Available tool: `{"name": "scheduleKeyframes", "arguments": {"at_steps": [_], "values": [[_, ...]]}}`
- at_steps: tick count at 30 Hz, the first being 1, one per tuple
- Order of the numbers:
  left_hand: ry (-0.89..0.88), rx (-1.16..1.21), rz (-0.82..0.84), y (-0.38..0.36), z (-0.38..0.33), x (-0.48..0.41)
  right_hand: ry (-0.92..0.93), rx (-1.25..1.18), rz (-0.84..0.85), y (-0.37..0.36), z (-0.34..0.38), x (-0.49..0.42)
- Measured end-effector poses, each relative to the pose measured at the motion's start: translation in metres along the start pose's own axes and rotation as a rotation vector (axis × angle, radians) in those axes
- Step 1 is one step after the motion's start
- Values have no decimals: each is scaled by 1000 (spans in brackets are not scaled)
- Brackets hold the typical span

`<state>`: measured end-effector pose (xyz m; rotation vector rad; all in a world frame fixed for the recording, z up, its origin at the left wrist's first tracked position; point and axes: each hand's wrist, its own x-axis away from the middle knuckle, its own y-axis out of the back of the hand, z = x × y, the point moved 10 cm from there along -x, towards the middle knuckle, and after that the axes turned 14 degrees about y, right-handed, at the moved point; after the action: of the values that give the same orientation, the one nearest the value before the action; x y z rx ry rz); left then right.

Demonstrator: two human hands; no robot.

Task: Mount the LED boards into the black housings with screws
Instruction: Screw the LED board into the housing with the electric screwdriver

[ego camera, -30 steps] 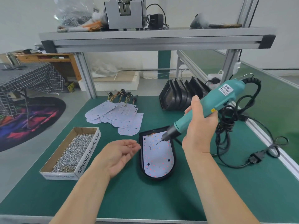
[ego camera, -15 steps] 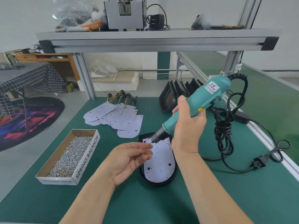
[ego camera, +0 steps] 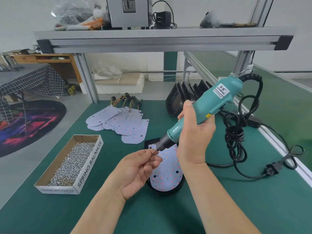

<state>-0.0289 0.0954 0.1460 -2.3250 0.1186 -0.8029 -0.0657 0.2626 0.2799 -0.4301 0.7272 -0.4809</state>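
A white LED board [ego camera: 166, 174] lies inside a black housing [ego camera: 164, 191] on the green mat, in front of me. My right hand [ego camera: 194, 139] grips a teal electric screwdriver [ego camera: 202, 112], tilted with its tip low over the board's far end. My left hand [ego camera: 136, 169] pinches a small screw [ego camera: 154, 151] in its fingertips and holds it against the bit. Several loose LED boards [ego camera: 121, 122] with wires lie fanned out behind. More black housings [ego camera: 182, 97] stand stacked at the back.
A cardboard box of screws [ego camera: 70, 164] sits on the left of the mat. The screwdriver's black cable [ego camera: 236, 137] coils to the right, ending in a plug [ego camera: 271, 170]. An aluminium shelf [ego camera: 162, 41] spans overhead on posts. The table edge runs along the right.
My left hand rose from the mat with a screw and met the bit. My right hand swung the screwdriver leftward and steeper over the board's far end.
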Motion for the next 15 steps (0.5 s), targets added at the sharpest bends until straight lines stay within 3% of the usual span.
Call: {"name": "scheduleKeyframes", "arguments": {"at_steps": [10, 15], "values": [[24, 51, 30, -6, 3, -3, 14, -4, -14, 5, 7, -3], [55, 225, -3, 0, 8, -4, 15, -13, -26, 7, 12, -6]]}}
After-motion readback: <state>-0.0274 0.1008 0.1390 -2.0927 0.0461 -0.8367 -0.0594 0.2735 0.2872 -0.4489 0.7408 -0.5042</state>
